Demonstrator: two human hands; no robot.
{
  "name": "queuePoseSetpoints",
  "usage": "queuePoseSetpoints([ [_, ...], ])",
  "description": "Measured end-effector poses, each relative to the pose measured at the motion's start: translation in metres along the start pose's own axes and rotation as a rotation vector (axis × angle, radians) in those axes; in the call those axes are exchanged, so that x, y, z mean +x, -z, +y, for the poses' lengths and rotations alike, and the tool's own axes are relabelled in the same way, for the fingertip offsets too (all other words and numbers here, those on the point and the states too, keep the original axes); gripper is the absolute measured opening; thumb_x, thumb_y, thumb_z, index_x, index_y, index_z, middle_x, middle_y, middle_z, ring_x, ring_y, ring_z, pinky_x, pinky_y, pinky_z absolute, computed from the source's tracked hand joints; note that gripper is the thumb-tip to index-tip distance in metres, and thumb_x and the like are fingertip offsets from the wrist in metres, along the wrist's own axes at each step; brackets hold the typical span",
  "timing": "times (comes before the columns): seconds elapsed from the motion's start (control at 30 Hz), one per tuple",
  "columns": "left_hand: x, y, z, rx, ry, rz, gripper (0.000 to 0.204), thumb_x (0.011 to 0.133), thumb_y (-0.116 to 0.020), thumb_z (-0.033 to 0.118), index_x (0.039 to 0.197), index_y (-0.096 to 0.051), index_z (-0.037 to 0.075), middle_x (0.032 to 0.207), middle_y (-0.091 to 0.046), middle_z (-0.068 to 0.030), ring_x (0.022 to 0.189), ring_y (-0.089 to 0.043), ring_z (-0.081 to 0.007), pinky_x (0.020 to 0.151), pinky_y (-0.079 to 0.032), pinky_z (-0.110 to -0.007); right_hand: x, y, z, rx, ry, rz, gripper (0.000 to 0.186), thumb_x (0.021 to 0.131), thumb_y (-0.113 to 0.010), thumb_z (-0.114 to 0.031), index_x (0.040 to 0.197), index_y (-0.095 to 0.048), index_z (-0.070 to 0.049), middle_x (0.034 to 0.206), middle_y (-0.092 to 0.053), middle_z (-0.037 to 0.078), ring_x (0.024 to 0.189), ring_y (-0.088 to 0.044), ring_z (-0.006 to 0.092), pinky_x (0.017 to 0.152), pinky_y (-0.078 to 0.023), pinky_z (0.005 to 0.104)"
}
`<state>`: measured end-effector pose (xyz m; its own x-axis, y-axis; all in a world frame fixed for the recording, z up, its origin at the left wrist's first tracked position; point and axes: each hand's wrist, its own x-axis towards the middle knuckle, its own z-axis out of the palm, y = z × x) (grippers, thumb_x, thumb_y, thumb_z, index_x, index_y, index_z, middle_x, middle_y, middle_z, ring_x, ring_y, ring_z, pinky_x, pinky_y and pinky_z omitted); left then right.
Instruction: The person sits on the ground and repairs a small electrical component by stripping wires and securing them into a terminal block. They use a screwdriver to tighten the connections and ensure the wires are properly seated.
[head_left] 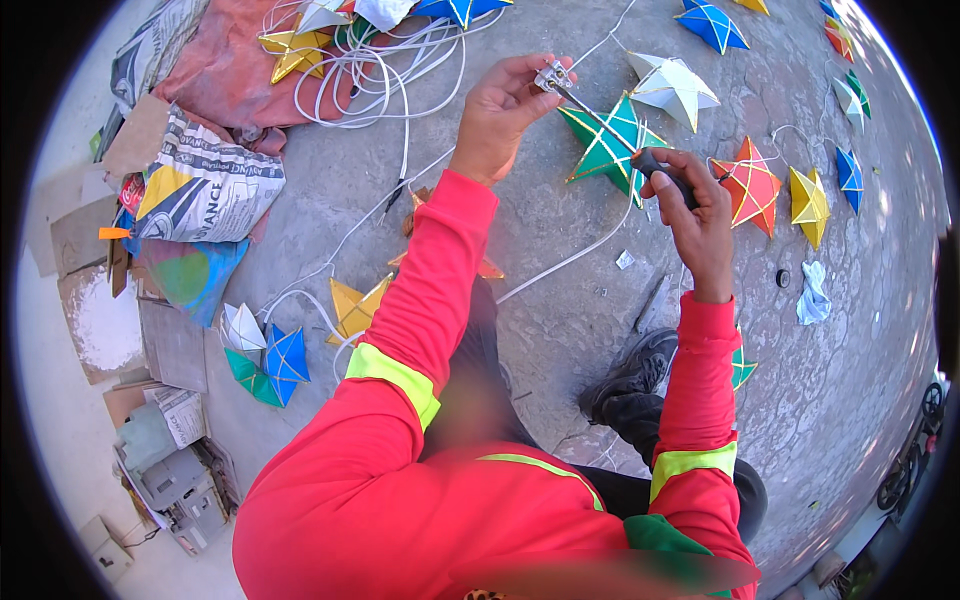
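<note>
My left hand (497, 112) is raised and pinches a small, pale, partly see-through electrical fitting (553, 77) between thumb and fingers. In my right hand (693, 220) is a screwdriver (612, 132) with a dark handle. Its metal shaft slants up to the left, and the tip meets the fitting; whether it sits in a screw is too small to tell. Beneath the shaft, on the ground, lies a green star lantern (604, 150) with gold edges. A white star lantern (676, 90) lies just beyond it. White wire (565, 264) runs across the ground beside the green star.
A loose coil of white cable (372, 90) lies at the upper left beside a reddish sheet (225, 65) and a printed sack (215, 185). Red (750, 186), yellow (808, 206) and blue (850, 180) star lanterns are at the right. A crumpled pale-blue plastic piece (814, 296) lies nearer.
</note>
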<state>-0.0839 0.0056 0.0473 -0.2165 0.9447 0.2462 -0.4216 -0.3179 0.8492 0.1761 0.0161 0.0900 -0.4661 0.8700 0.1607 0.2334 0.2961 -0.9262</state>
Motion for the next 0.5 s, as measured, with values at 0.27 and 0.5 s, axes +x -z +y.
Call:
queuePoseSetpoints([
  [0.27,0.007,0.005,0.001,0.106,-0.06,-0.022,0.04,0.089,-0.066,-0.012,0.126,-0.061,0.002,0.13,-0.067,-0.0157,0.118,-0.067,-0.0223,0.102,-0.054,-0.034,0.006,-0.004,0.0,0.218,-0.216,-0.038,0.027,0.101,-0.059,-0.022,0.117,-0.072,-0.003,0.083,-0.069,0.003,0.056,-0.05,0.0045,0.051,-0.039,0.0214],
  [0.5,0.008,0.006,0.003,0.361,-0.145,-0.018,0.037,0.088,-0.068,-0.011,0.123,-0.066,0.002,0.127,-0.07,-0.0107,0.115,-0.067,-0.0176,0.098,-0.056,-0.029,0.007,0.001,-0.009,0.258,-0.287,-0.075,0.028,0.102,-0.058,-0.021,0.117,-0.073,-0.003,0.082,-0.067,0.003,0.055,-0.052,0.0055,0.05,-0.039,0.0213],
])
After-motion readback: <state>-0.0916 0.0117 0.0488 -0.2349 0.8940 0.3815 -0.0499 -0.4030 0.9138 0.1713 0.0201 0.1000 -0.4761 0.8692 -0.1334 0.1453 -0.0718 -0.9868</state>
